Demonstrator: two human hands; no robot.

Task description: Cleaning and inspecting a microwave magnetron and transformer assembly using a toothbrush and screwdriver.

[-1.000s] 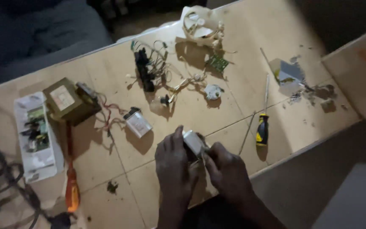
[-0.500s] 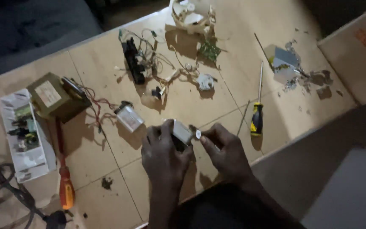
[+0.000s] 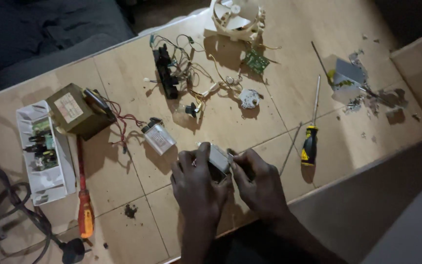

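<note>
Tiled work surface [image 3: 279, 63] as base, parts spread flat and apart across it, presumably for easy reach. Olive boxy transformer [image 3: 74, 111] at ten o'clock from the hands, resting on its broad face, red leads trailing toward four o'clock; white tray-like housing [image 3: 45, 171] with a small circuit board touching its nine o'clock side. White plastic fan shroud [image 3: 235, 17] at twelve o'clock near the far edge, well apart from the hands. Black wiring harness and connector block [image 3: 164, 73] at eleven o'clock, wires fanned loose. Orange-handled screwdriver [image 3: 84, 208] at nine o'clock and black-and-yellow screwdriver [image 3: 311, 142] at three o'clock, both laid down untouched near the hands. Crumpled foil scrap [image 3: 348, 78] at two o'clock amid small debris. Silver capacitor [image 3: 158, 137] at ten o'clock, just beside the left hand. Left hand [image 3: 196, 188] and right hand [image 3: 257, 183] side by side at the near edge, both closed in a grasp on a small grey metal component [image 3: 218, 157], fingers wrapped from opposite sides, probably steadying it for close work; component lifted slightly off the surface or resting on it, impossible to tell which.
</note>
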